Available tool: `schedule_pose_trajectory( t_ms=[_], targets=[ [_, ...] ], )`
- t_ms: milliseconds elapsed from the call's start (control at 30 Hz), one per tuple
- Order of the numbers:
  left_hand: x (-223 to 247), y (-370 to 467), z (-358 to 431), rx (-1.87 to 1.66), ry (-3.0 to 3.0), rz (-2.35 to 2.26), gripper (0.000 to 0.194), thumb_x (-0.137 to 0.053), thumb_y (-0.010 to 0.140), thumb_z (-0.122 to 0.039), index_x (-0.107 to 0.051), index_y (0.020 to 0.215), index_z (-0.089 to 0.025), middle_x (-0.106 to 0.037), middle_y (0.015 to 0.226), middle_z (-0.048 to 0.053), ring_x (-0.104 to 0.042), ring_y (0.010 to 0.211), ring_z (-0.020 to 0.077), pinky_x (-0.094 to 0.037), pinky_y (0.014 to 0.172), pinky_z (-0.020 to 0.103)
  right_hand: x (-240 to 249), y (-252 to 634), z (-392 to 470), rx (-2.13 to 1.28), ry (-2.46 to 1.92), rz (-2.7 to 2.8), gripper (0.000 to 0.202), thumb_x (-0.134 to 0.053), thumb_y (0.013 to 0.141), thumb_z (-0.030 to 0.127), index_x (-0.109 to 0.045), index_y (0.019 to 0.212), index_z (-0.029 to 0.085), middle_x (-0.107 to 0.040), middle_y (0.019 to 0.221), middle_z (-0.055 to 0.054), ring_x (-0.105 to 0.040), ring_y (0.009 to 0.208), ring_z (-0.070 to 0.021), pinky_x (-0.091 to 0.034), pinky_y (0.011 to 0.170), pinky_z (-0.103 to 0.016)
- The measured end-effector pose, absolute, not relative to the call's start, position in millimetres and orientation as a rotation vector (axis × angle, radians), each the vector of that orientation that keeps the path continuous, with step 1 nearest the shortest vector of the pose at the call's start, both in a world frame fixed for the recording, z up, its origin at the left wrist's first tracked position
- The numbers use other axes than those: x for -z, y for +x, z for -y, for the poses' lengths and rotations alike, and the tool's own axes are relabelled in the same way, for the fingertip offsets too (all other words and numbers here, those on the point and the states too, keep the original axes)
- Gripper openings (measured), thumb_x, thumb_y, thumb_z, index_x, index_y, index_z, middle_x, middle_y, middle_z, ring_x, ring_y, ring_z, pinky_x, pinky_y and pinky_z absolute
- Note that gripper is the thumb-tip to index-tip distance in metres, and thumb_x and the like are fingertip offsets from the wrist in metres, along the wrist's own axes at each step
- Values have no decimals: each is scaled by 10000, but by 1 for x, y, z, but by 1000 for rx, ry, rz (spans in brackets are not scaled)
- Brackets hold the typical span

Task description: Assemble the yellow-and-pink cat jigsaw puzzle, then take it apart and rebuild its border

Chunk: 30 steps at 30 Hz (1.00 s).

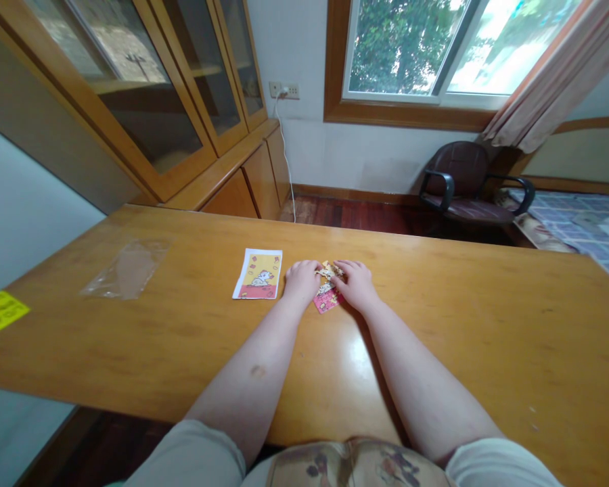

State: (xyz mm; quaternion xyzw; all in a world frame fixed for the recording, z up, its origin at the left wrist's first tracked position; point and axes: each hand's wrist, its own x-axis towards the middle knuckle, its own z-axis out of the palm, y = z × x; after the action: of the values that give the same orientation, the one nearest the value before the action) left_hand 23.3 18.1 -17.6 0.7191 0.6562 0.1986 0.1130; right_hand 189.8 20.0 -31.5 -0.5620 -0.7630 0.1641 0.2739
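A small jigsaw puzzle [327, 302], pink at its near end and yellow with white figures farther up, lies on the wooden table [436, 325]. My left hand [303, 281] rests at its left edge, fingers bent and touching the pieces. From the right side, my right hand [356, 283] reaches over the puzzle with its fingertips on the pieces. What either hand grips, if anything, is too small to make out. Just left of my left hand lies a picture card [260, 276] showing a white animal on yellow and pink.
A clear plastic bag [134, 269] lies on the table's left part, with a yellow label [1, 314] at the far left edge. Beyond the table stand a glass-door cabinet [210, 135] and a dark office chair [461, 176] below a window.
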Motion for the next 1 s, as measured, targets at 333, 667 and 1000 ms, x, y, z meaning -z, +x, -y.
schedule_pose_trajectory(
  t_ms=[333,667,1000],
  targets=[
    [20,27,-20,-677,2014,-1830,334,-549,768,-63,-581,1069,-205,-666,1036,71,-604,990,225,-442,916,377,27,189,-18,-502,-1438,2135,444,-626,806,321,-601,1243,244,-644,1217,-71,-495,1149,-268,-333,999,-441],
    [21,30,-23,-979,1828,-1548,252,-605,795,-130,-620,1040,-182,-648,1035,58,-628,868,151,-515,847,298,29,189,-21,-489,-1439,2013,268,-615,824,300,-684,1073,228,-699,1056,-81,-576,1028,-250,-394,946,-412],
    [15,24,-19,-845,2022,-1822,342,-491,832,-123,-641,1133,-176,-635,1180,94,-547,1126,235,-401,1027,384,31,193,-25,-434,-1685,1841,214,-566,840,317,-721,941,210,-717,969,-79,-596,967,-253,-409,889,-405]
  ],
)
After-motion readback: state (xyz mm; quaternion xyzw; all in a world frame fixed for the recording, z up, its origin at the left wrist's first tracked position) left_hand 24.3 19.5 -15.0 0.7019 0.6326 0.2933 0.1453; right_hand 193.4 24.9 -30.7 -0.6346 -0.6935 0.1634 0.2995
